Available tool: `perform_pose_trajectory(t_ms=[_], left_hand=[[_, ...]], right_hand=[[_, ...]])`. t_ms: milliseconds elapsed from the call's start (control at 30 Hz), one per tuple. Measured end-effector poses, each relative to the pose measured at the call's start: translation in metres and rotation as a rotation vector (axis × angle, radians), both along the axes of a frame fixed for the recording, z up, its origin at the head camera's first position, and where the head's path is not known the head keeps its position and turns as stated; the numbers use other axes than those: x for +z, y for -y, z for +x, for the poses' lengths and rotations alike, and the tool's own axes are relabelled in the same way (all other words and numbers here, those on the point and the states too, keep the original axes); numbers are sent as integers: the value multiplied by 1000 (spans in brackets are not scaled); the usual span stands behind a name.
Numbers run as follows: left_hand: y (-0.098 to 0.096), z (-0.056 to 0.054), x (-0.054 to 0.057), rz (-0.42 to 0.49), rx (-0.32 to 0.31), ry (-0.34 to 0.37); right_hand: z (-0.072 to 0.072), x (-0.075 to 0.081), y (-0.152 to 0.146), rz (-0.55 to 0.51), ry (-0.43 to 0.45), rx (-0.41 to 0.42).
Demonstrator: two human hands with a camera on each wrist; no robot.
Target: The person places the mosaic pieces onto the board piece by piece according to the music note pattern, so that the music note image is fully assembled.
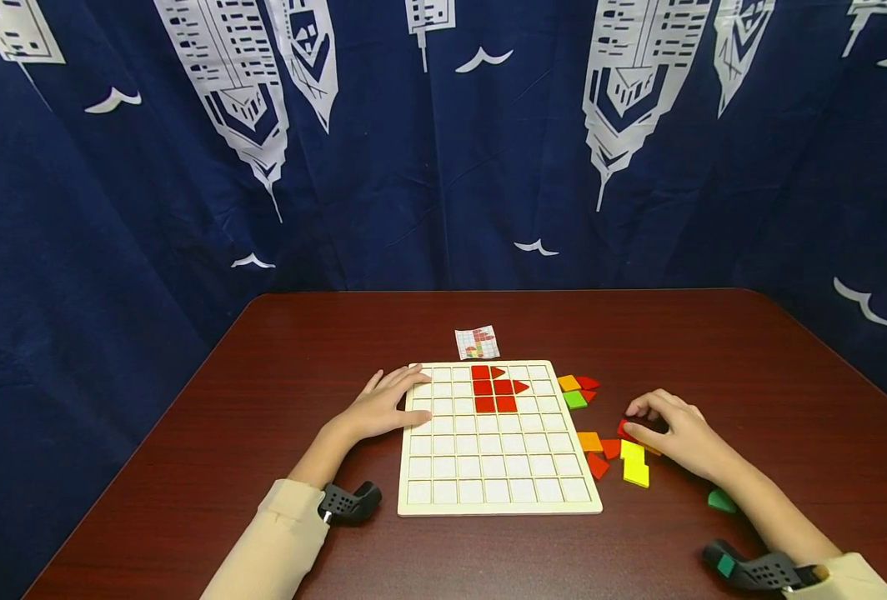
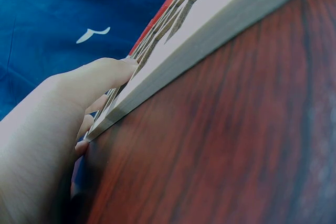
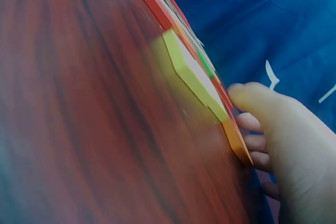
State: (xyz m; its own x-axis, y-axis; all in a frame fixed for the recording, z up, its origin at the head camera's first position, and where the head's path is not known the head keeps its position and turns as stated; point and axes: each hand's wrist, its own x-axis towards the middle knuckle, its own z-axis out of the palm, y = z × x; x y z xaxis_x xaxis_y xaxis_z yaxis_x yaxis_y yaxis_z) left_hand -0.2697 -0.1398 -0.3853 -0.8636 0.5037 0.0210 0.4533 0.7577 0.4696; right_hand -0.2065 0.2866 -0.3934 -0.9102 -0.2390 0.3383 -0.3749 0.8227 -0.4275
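A cream board (image 1: 443, 498) with a grid of white squares lies on the table. Several red square tiles and two red pointed tiles (image 1: 520, 387) sit in its upper cells. My left hand (image 1: 378, 408) rests on the board's left edge with thumb and fingers spread; the thumb (image 2: 113, 74) lies on top of the grid in the left wrist view. To the right of the board, my right hand (image 1: 672, 429) pinches a red tile (image 1: 623, 428) between thumb and fingers. An orange tile (image 3: 237, 142) lies just beneath that hand, mostly hidden in the head view.
Loose tiles lie along the board's right side: yellow ones (image 1: 635, 473), orange (image 1: 589, 442), red (image 1: 597, 465) and light green (image 1: 574, 400). A dark green tile (image 1: 721, 501) lies near the right forearm. Behind the board is a small printed pattern card (image 1: 477, 342).
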Motion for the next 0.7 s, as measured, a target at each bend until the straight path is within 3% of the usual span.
perform_pose_trajectory(t_ms=[433,700], left_hand=[[0,0,1,5,-2,1],[0,0,1,3,-5,-6]], right_hand=[[-1,-2,-7,-65,112,22],[-1,0,-7,-34,57,13]])
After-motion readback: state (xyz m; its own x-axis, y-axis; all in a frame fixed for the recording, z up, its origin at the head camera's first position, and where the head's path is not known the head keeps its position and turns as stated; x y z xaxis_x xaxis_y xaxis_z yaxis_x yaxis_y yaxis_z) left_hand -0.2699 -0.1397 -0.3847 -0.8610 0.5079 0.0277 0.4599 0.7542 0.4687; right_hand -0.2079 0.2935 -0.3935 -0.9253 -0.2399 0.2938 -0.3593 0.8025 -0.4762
